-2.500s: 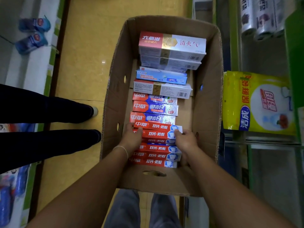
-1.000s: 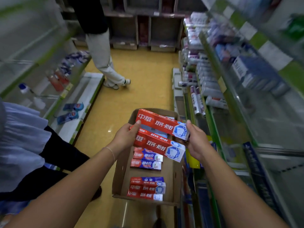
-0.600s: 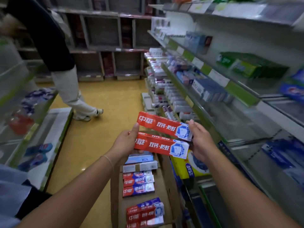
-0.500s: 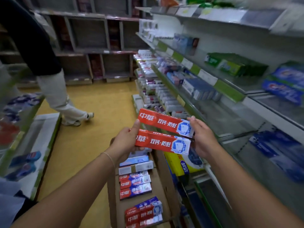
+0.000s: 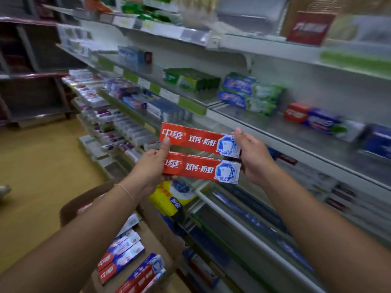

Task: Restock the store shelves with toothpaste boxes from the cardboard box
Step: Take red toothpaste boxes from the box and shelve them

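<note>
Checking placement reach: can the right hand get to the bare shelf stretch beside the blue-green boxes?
Probably yes: the right hand is level with that shelf, nothing between, but it holds the red boxes.

I count two red toothpaste boxes held before the shelf, above one cardboard box; two blue-green boxes are stacked on it.

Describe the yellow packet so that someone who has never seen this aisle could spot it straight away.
Find the two red toothpaste boxes held up before the shelves. Directly below them, the yellow packet sits at a lower shelf's edge, beside the cardboard box. Nothing else nearby is bright yellow.
</note>
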Action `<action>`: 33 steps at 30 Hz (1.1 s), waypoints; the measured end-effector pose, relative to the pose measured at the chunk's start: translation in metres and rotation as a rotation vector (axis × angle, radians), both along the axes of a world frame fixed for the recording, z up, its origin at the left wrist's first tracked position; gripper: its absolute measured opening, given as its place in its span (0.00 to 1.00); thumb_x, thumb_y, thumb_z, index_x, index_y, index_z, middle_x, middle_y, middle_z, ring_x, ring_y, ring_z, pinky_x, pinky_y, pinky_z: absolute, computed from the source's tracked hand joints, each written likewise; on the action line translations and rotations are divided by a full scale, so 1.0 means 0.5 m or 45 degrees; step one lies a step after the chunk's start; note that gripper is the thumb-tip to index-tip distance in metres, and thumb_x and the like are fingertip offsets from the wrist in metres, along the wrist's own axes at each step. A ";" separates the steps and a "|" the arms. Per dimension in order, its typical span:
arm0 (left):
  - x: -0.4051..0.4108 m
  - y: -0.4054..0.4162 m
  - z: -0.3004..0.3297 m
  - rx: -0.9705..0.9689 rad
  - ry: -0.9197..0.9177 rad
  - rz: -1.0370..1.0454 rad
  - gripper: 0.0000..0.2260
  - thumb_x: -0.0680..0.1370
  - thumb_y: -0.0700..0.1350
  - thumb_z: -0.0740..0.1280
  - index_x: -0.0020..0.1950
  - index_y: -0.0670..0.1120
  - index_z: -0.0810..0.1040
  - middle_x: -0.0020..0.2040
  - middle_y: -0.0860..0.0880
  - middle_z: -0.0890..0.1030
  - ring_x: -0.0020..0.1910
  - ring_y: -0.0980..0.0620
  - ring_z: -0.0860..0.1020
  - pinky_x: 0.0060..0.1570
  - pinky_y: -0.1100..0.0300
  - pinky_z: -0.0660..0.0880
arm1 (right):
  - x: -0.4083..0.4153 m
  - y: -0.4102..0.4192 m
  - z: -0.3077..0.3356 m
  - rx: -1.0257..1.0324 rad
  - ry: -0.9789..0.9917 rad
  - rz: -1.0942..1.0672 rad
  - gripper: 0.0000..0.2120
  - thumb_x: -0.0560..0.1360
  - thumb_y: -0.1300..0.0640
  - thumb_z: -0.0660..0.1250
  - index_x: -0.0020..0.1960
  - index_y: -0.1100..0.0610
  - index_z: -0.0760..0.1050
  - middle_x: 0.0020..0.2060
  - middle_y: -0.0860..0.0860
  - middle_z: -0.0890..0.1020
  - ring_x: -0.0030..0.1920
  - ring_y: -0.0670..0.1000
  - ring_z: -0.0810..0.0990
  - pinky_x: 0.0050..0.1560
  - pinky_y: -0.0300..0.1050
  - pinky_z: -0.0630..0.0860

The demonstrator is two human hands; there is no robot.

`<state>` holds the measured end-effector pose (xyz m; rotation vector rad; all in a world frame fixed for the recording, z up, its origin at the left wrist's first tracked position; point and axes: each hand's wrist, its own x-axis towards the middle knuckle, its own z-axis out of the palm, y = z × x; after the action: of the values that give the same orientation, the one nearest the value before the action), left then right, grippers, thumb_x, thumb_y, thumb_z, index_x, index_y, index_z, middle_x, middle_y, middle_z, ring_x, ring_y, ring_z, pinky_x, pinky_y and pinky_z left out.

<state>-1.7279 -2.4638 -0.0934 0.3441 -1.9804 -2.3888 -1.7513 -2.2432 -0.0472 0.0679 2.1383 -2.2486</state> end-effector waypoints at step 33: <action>0.583 0.903 0.134 0.097 0.058 -1.004 0.22 0.75 0.60 0.64 0.55 0.42 0.73 0.50 0.42 0.83 0.45 0.47 0.83 0.38 0.53 0.81 | 0.892 0.830 0.129 0.028 0.268 -0.969 0.14 0.81 0.45 0.61 0.55 0.55 0.74 0.37 0.51 0.86 0.35 0.51 0.84 0.34 0.49 0.82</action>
<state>-1.4362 -2.0121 -0.0262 -0.6097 -2.3024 -2.8291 -1.3052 -1.8281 0.0174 0.8075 2.5568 -2.6885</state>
